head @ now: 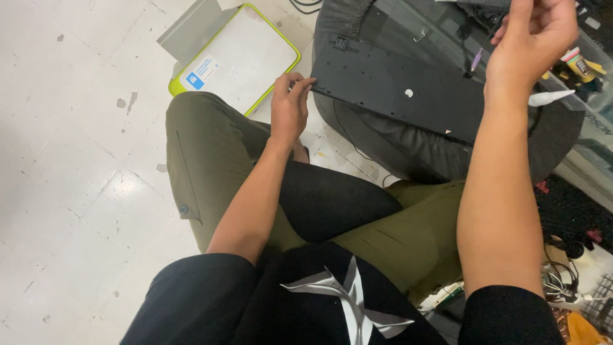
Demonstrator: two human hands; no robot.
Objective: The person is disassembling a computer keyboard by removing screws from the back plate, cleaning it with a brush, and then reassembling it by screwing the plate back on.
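Black keyboard underside (389, 89), white lime-edged printer (246, 54), olive trousers (211, 166), speckled white floor tiles (76, 191).

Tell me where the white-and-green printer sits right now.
In the head view, the printer lies on the floor at upper left, just beyond the left hand and bent knee.

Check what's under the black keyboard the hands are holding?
The black keyboard, turned underside up, lies on a dark grey cushion. The left hand grips its left end; the right hand is raised above its right end. The cushion's middle is covered.
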